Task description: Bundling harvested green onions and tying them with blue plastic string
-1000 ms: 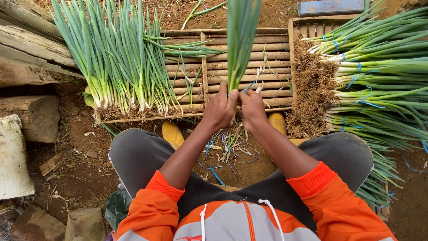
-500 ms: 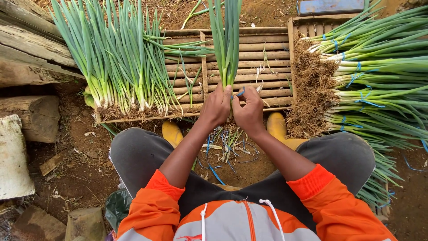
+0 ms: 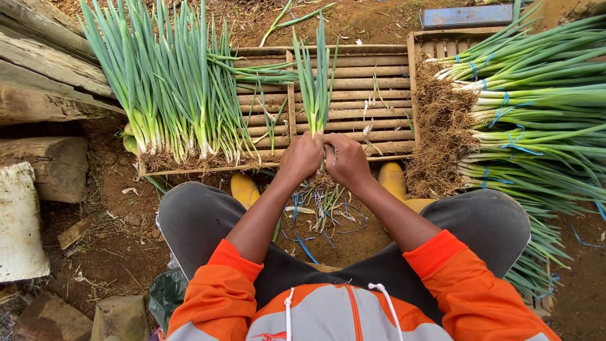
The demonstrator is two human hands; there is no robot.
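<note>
Green spring onion stalks form a small bunch [image 3: 314, 88] that stands between both hands, over the slatted wooden crate [image 3: 372, 82]. The left hand [image 3: 303, 158] and the right hand [image 3: 346, 159] are both clenched around its white lower end, side by side and touching, so neither is nearer. The long axis of the bunch runs straight away from the person, leaves pointing far, roots toward the body. Loose untied onions [image 3: 170, 95] lie to the left; tied bundles with blue string [image 3: 530, 107] lie to the right. Blue string scraps [image 3: 309, 221] lie on the soil below.
</note>
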